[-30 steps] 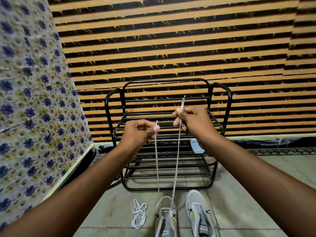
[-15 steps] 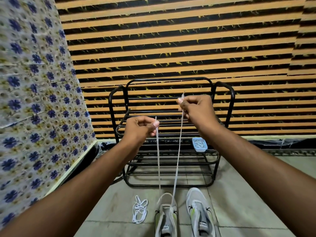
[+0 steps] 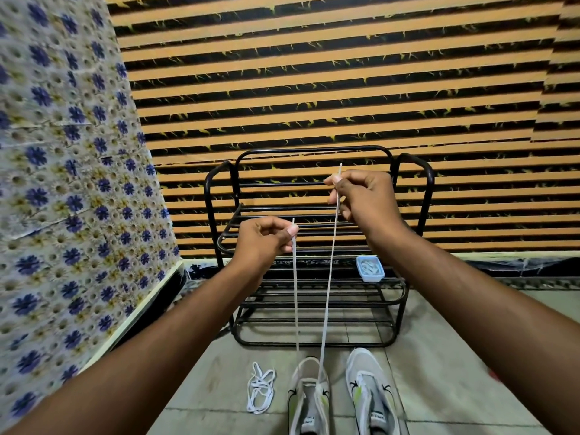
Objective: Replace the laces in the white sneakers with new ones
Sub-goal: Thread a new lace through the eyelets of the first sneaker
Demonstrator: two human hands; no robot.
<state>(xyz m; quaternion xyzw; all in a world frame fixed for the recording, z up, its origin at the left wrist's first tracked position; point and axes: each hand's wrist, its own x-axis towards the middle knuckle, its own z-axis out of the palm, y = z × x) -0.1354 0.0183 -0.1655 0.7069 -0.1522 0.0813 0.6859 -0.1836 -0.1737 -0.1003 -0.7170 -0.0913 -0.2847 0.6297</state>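
Both hands are pinching the new lace (image 3: 328, 293) near its tips, left hand (image 3: 263, 243) lower, right hand (image 3: 364, 202) higher, and the two strands are running taut down to the left sneaker (image 3: 309, 400) on the floor. It's looking soft and light, best gripped at the stiff tips. A loose lace (image 3: 260, 392) is lying further left.

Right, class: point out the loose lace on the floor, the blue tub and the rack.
loose lace (image 3: 260, 391): head view, middle of bundle.
blue tub (image 3: 369, 269): head view, its centre.
rack (image 3: 314, 150): head view, top rail.
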